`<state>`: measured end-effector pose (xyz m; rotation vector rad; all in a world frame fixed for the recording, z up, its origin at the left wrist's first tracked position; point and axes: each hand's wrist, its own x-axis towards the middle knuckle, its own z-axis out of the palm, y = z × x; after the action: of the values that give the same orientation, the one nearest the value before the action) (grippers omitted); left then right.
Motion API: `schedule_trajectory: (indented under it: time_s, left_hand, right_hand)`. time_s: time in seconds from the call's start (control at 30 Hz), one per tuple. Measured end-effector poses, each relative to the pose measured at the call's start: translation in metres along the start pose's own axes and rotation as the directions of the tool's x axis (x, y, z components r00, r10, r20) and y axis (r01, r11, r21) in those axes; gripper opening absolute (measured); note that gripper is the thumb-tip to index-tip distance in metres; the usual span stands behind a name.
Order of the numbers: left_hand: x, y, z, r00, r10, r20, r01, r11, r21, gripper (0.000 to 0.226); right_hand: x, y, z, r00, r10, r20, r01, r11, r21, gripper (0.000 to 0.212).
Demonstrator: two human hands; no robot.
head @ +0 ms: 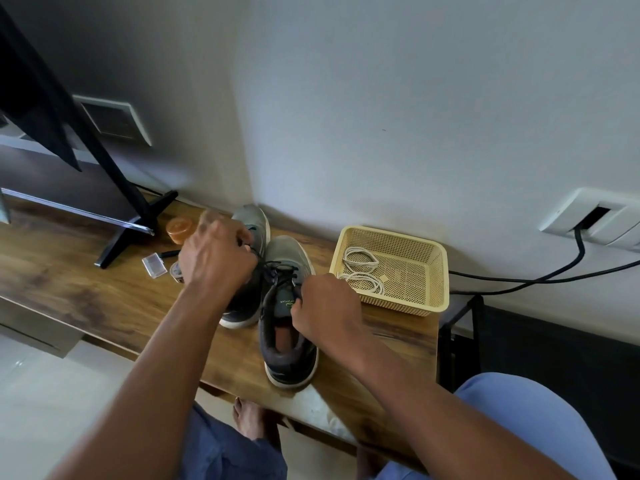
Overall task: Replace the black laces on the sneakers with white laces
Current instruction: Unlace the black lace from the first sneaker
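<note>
From the head view, we are in the first step: undoing the black lace (277, 271) on the nearer sneaker (289, 317), which stands between our two hands. Our left hand (216, 258) is raised above the farther sneaker (251, 233), with its fingers curled and pinching one end of the black lace, which runs taut from its fingertips down to the eyelets. Our right hand (320, 306) is clenched around the other end of that lace at the tongue, just right of the eyelets. We judge the knot is being pulled loose and no eyelet has been emptied yet, so the task is barely begun.

The next move, as we see it, calls for slackening the crossings one row at a time and drawing the black lace out of the eyelets, holding the shoe steady so it does not tip against its neighbour. The white laces (360, 271) lie coiled in the yellow basket (436, 271), just beyond our right hand and within easy reach.

Everything rests on a wooden table (86, 292) set against a pale wall (381, 98). Beyond our left hand stand an orange lidded jar (178, 230) and a small clear box (154, 267), with a black stand (131, 226) behind them. Far to the right of our right hand, a black cable (540, 280) runs from a wall socket (588, 220). Below the table edge we see a bare foot (247, 419) on the floor.
</note>
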<state>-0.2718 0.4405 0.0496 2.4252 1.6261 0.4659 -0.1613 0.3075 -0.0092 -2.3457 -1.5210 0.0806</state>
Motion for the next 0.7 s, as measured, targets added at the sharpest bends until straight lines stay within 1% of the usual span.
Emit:
schedule_trajectory:
  time_s: [0.03, 0.1, 0.17, 0.23, 0.33, 0.43, 0.5, 0.63, 0.7]
  left_hand:
    - [-0.001, 0.002, 0.001, 0.996, 0.068, 0.062, -0.068, 0.998, 0.001, 0.024]
    - [-0.006, 0.009, 0.006, 0.972, 0.15, 0.183, -0.153, 0.988, 0.004, 0.021]
    - [-0.012, 0.018, 0.013, 0.948, 0.141, 0.284, -0.158, 0.987, 0.038, 0.012]
    - [-0.017, 0.024, 0.019, 0.93, 0.127, 0.346, -0.168, 0.981, 0.093, 0.015]
    - [-0.019, 0.029, 0.025, 0.933, 0.129, 0.335, -0.182, 0.975, 0.131, 0.019]
    - [-0.021, 0.03, 0.028, 0.958, 0.148, 0.245, -0.178, 0.979, 0.103, 0.012]
    - [-0.021, 0.029, 0.028, 0.963, 0.164, 0.214, -0.186, 0.979, 0.087, 0.011]
    - [-0.023, 0.029, 0.031, 0.945, 0.175, 0.278, -0.211, 0.972, 0.105, 0.009]
    - [-0.023, 0.03, 0.034, 0.943, 0.171, 0.286, -0.21, 0.972, 0.11, 0.01]
  right_hand:
    - [0.0, 0.0, 0.0, 1.0, -0.001, 0.001, 0.001, 1.0, 0.004, 0.017]
    - [-0.001, 0.0, -0.001, 1.0, -0.005, 0.004, 0.005, 1.0, 0.004, 0.018]
    - [-0.001, 0.0, -0.002, 1.0, -0.002, 0.007, 0.002, 1.0, 0.01, 0.017]
    - [-0.001, -0.001, -0.003, 1.0, 0.007, 0.02, -0.007, 1.0, 0.022, 0.017]
    - [0.0, 0.0, -0.003, 0.999, 0.023, 0.039, -0.024, 0.999, 0.024, 0.017]
    - [-0.002, 0.001, -0.002, 0.999, 0.023, 0.023, -0.024, 1.0, 0.014, 0.018]
    - [-0.002, 0.0, -0.002, 0.999, 0.017, 0.027, -0.017, 1.0, 0.007, 0.019]
    - [-0.002, 0.0, -0.003, 0.999, 0.017, 0.037, -0.018, 1.0, 0.015, 0.017]
    - [-0.002, 0.001, -0.004, 0.999, 0.018, 0.037, -0.018, 1.0, 0.013, 0.017]
